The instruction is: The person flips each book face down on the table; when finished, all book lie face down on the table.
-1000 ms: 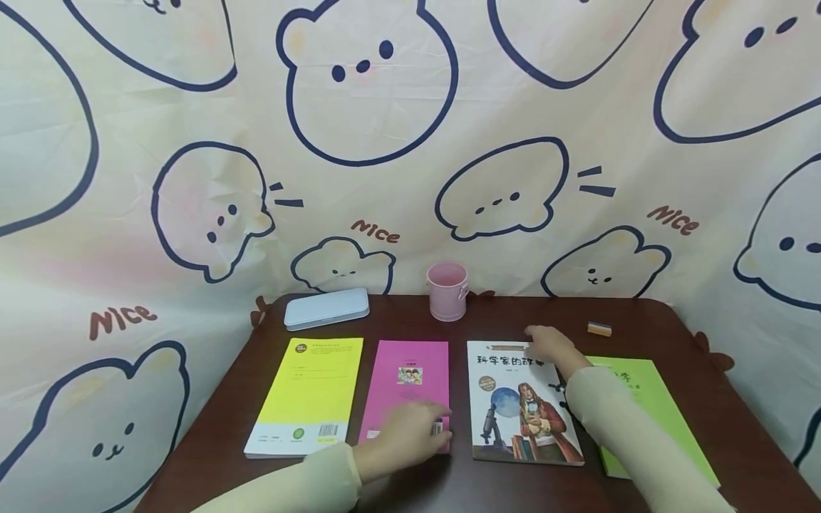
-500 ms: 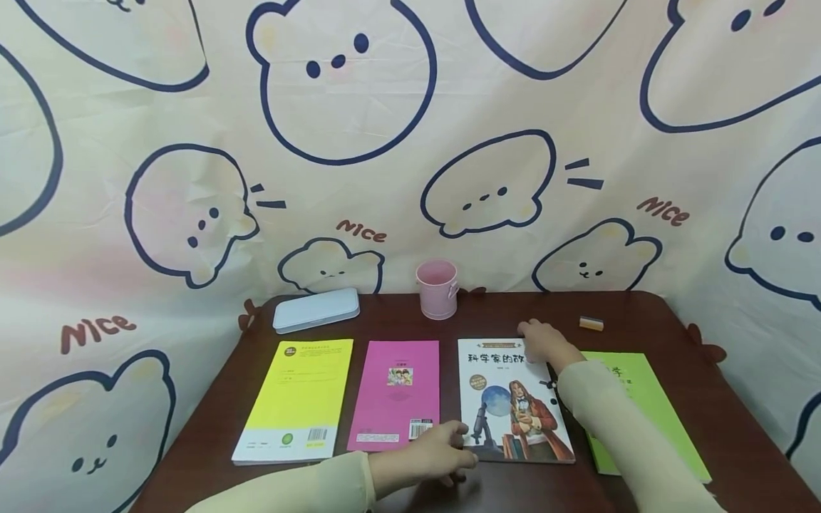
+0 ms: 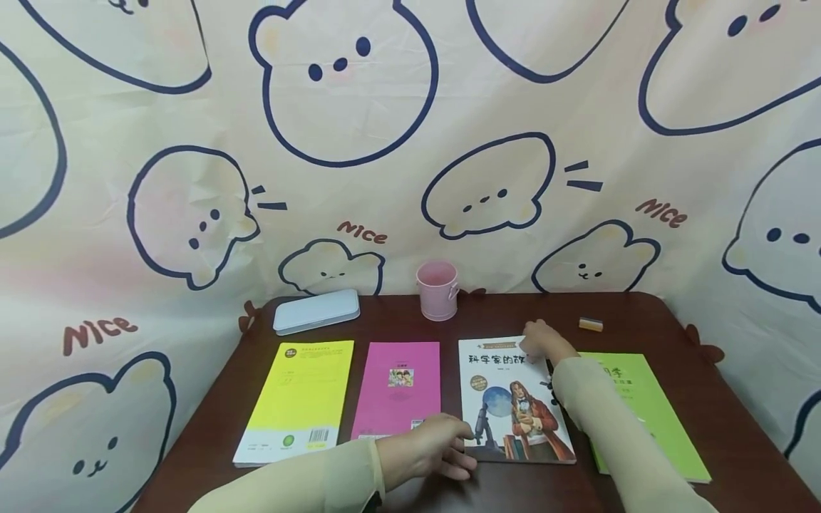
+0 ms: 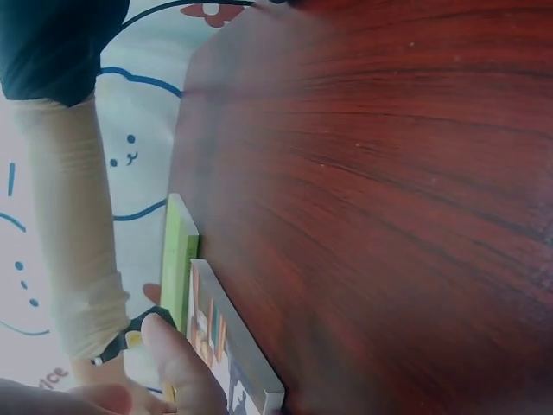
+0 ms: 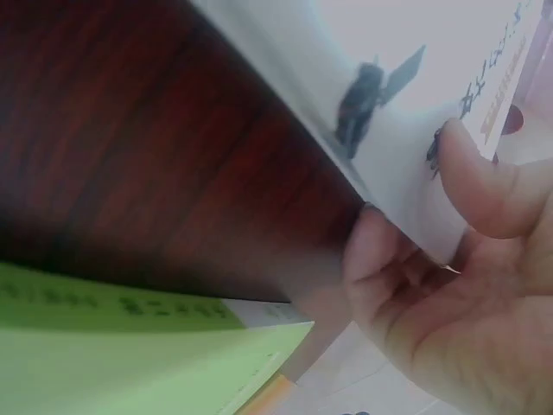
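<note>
In the head view a white book [image 3: 513,406] with a telescope and a robed figure on its cover lies right of centre. My right hand [image 3: 545,342] grips its top right corner; the right wrist view shows the thumb [image 5: 484,186] on the cover and fingers curled beneath the edge, with that corner raised. My left hand [image 3: 430,449] is at the book's bottom left corner, thumb over the cover and loosely bent fingers by the front edge. It partly covers the pink book [image 3: 404,392]. A green book [image 3: 654,413] lies under my right forearm in this view.
A yellow book [image 3: 301,392] lies at the left of the dark wooden table [image 3: 513,491]. Along the back are a pale blue case [image 3: 317,311], a small pink bucket [image 3: 437,291] and an eraser-like block [image 3: 591,324]. A patterned cloth hangs behind.
My left hand has moved right from the pink book to the white book's lower left corner. My right hand keeps its place at the top right corner. The head view shifted slightly.
</note>
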Available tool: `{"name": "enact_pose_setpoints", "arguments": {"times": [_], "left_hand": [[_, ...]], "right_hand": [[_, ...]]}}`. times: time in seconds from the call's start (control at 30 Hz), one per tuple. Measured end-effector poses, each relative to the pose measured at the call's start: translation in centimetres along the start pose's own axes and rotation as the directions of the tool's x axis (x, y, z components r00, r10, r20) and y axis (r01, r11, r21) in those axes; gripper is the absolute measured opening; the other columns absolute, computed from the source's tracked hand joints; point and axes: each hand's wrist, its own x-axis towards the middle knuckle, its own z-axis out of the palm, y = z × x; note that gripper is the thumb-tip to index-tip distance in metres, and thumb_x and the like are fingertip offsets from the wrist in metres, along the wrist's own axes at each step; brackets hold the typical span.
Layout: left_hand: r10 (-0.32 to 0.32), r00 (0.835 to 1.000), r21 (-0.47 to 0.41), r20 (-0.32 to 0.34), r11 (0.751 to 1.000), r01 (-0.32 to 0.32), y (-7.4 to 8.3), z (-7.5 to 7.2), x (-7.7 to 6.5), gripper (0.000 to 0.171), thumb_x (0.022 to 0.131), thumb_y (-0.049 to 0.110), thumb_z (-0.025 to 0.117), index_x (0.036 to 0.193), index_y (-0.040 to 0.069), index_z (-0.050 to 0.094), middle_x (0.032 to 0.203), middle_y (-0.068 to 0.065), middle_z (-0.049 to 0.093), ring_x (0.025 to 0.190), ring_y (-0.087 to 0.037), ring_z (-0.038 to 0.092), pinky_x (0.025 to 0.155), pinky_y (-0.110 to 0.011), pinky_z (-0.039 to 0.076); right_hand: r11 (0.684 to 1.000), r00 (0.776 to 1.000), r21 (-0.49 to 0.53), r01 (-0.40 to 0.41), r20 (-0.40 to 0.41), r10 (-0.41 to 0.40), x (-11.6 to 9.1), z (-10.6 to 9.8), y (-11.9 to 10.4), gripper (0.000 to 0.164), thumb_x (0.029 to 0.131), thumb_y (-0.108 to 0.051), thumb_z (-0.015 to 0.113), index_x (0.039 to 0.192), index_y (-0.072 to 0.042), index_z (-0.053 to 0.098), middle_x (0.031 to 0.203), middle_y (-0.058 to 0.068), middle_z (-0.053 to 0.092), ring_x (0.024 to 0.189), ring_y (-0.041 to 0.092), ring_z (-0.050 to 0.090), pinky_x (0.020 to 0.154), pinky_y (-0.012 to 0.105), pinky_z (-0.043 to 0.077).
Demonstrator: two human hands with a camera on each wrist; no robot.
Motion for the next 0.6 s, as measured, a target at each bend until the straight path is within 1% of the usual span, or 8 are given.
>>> {"name": "enact_pose_setpoints", "arguments": {"times": [0.13,0.23,0.33,0.4,0.47,0.53,0.57,0.6], "left_hand": [[-0.001,1.0,-0.021,-0.009,1.0,0.001,-0.3,0.2,0.1,0.045,0.082,0.009,0.056,0.12,-0.011,0.044,0.101,-0.03,0.049,0.073,-0.03,0.066,0.063,-0.039,0.057],[0.0,1.0,-0.026,0.0,1.0,0.0,-0.5,0.3,0.1,0.047,0.082,0.009,0.056,0.121,-0.012,0.043,0.101,-0.03,0.049,0.074,-0.031,0.066,0.063,-0.039,0.057],[-0.001,1.0,-0.028,0.003,1.0,0.002,-0.5,0.3,0.2,0.048,0.081,0.009,0.056,0.121,-0.013,0.041,0.102,-0.03,0.049,0.074,-0.03,0.066,0.063,-0.039,0.057],[-0.008,1.0,-0.032,0.001,0.999,0.008,-0.4,0.3,0.1,0.05,0.081,0.009,0.057,0.122,-0.014,0.04,0.102,-0.031,0.048,0.074,-0.03,0.066,0.064,-0.04,0.057],[-0.025,1.0,-0.038,0.003,0.999,0.025,-0.2,0.4,0.0,0.054,0.081,0.009,0.058,0.125,-0.015,0.037,0.104,-0.033,0.048,0.075,-0.031,0.067,0.065,-0.04,0.057],[-0.043,0.999,-0.057,0.008,0.997,0.043,-0.1,0.5,-0.1,0.061,0.081,0.009,0.059,0.13,-0.016,0.031,0.107,-0.035,0.046,0.076,-0.031,0.067,0.068,-0.041,0.057],[-0.049,0.999,-0.069,0.01,0.996,0.049,0.0,0.6,-0.2,0.066,0.08,0.009,0.059,0.132,-0.016,0.028,0.109,-0.037,0.045,0.077,-0.031,0.066,0.069,-0.042,0.057],[-0.054,0.998,-0.08,0.013,0.995,0.055,0.1,0.6,-0.2,0.07,0.08,0.009,0.06,0.134,-0.015,0.024,0.11,-0.037,0.045,0.077,-0.03,0.066,0.069,-0.041,0.057]], "right_hand": [[1.0,0.999,0.03,-0.006,-0.044,0.007,-0.5,0.1,0.1,0.041,0.085,-0.01,0.059,0.121,0.008,0.051,0.118,0.027,0.045,0.093,0.033,0.048,0.079,0.045,0.048],[0.998,0.997,0.069,0.003,-0.074,0.002,-1.2,-0.2,0.1,0.033,0.084,-0.008,0.061,0.113,0.006,0.054,0.11,0.023,0.045,0.089,0.031,0.049,0.074,0.041,0.048],[0.988,0.995,0.154,0.032,-0.102,-0.016,-1.9,-0.7,0.1,0.019,0.085,-0.003,0.057,0.103,0.003,0.055,0.103,0.02,0.049,0.084,0.029,0.051,0.068,0.036,0.047],[0.974,0.992,0.227,0.021,-0.129,0.008,-2.2,-1.1,0.2,0.015,0.086,-0.002,0.057,0.101,0.0,0.058,0.101,0.018,0.054,0.085,0.029,0.052,0.068,0.035,0.046],[0.943,0.987,0.33,-0.028,-0.138,0.078,-2.3,-1.4,0.3,0.016,0.087,-0.002,0.057,0.102,-0.001,0.063,0.101,0.017,0.059,0.087,0.03,0.053,0.07,0.037,0.047],[0.89,0.976,0.445,-0.097,-0.134,0.174,-2.3,-1.5,0.4,0.02,0.087,-0.003,0.06,0.106,-0.003,0.067,0.105,0.017,0.062,0.091,0.031,0.055,0.073,0.038,0.049],[0.855,0.968,0.5,-0.135,-0.116,0.221,-2.2,-1.6,0.6,0.022,0.086,-0.005,0.063,0.107,-0.004,0.068,0.105,0.016,0.064,0.092,0.031,0.057,0.073,0.037,0.05],[0.823,0.963,0.544,-0.165,-0.092,0.255,-2.1,-1.7,0.8,0.022,0.085,-0.005,0.064,0.106,-0.004,0.069,0.101,0.015,0.065,0.089,0.029,0.058,0.072,0.036,0.05]]}}
